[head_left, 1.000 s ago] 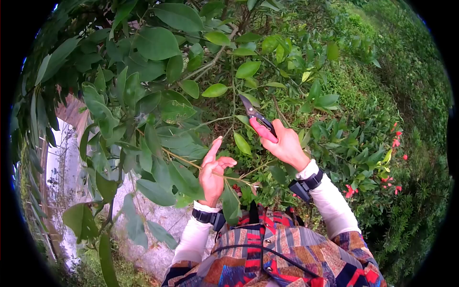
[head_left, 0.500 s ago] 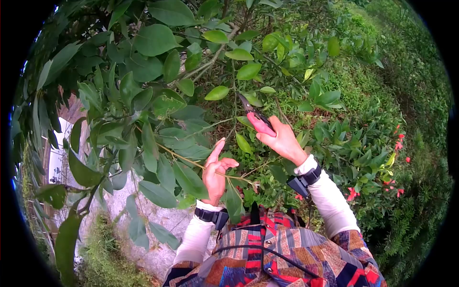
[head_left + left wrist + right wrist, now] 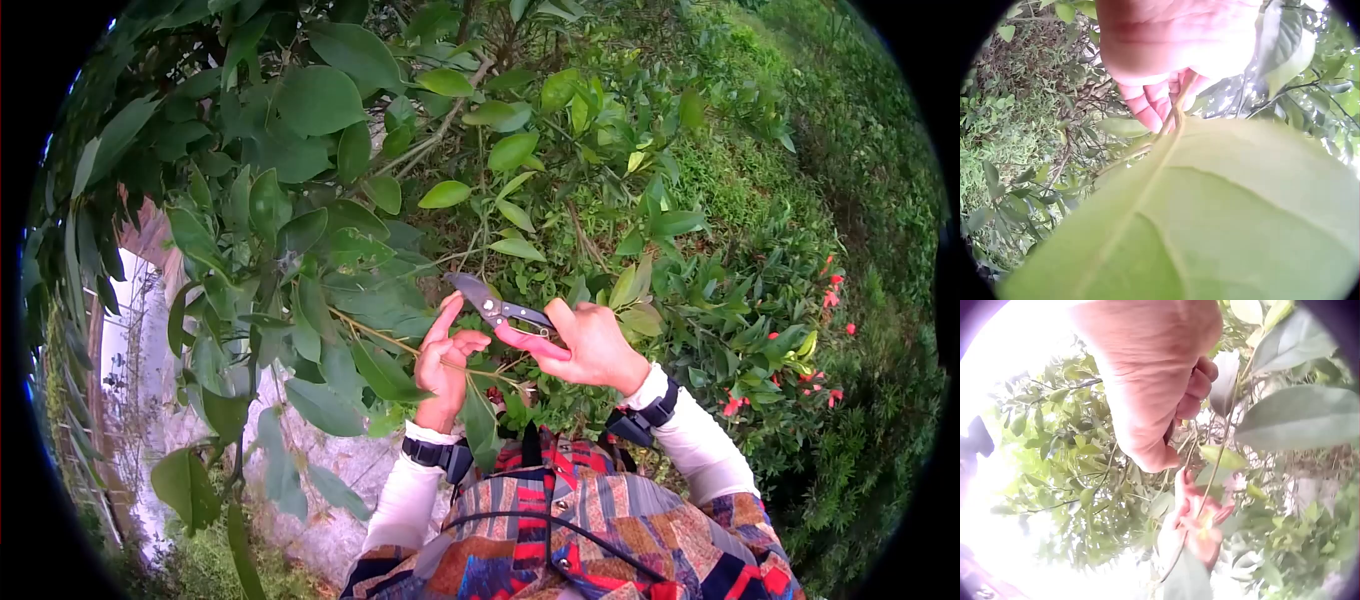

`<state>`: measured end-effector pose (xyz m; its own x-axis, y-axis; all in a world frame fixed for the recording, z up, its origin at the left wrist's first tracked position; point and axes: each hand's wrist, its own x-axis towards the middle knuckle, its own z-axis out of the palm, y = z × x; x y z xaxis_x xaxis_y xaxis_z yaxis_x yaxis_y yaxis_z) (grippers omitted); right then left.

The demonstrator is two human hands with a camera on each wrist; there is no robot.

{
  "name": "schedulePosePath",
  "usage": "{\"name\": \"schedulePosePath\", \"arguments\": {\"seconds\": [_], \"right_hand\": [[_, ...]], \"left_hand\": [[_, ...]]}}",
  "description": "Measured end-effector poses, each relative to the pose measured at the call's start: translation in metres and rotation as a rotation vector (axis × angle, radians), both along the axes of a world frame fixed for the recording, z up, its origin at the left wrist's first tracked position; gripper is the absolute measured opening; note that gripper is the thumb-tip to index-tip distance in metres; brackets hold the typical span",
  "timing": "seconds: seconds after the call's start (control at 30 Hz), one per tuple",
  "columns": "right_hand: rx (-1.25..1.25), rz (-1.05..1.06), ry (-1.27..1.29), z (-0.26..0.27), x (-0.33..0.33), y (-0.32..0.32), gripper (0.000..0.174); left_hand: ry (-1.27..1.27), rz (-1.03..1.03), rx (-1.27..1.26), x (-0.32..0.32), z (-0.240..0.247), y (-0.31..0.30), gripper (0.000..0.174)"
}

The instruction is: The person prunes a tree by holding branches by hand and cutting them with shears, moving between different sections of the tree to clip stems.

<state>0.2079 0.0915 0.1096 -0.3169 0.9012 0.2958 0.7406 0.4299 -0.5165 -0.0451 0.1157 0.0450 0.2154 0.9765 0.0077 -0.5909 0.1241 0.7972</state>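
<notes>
My right hand [image 3: 600, 347] grips pruning shears [image 3: 520, 318] with pink handles and dark blades. The blades point left, and their tip overlaps the left forefinger's end in the head view. Below and left of them, my left hand [image 3: 440, 382] holds a thin yellowish-brown twig [image 3: 375, 335] with its lower fingers curled and the forefinger stretched upward. In the left wrist view the twig's stem [image 3: 1179, 109] runs into the fingers, and a large pale leaf [image 3: 1229, 200] fills the foreground. The right wrist view hides most of the shears behind the right hand [image 3: 1154, 381].
Dense broad leaves [image 3: 320, 100] crowd the upper left, on a grey branch [image 3: 440, 130]. A shrub with red flowers [image 3: 832, 298] grows at the right. Pale paving [image 3: 310, 455] lies below the foliage at lower left.
My right hand has brought the shears down and turned them, from pointing up-left beside a thin upright stem to pointing left at the left fingertips. The left hand has barely moved.
</notes>
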Motion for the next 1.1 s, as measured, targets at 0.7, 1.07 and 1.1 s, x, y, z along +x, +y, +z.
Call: {"name": "schedulePosePath", "arguments": {"seconds": [0.7,1.07,1.1], "right_hand": [[-0.088,-0.455,-0.060,0.045,-0.009,0.075,0.045],[0.031,-0.451,-0.179,0.034,-0.002,0.065,0.044],[0.053,-0.456,-0.189,0.034,-0.003,0.066,0.044]], "left_hand": [[0.112,-0.021,0.067,-0.001,0.000,0.001,0.066],[0.106,-0.022,0.064,-0.002,0.002,0.000,0.063],[0.105,-0.027,0.065,-0.001,0.002,0.000,0.063]]}}
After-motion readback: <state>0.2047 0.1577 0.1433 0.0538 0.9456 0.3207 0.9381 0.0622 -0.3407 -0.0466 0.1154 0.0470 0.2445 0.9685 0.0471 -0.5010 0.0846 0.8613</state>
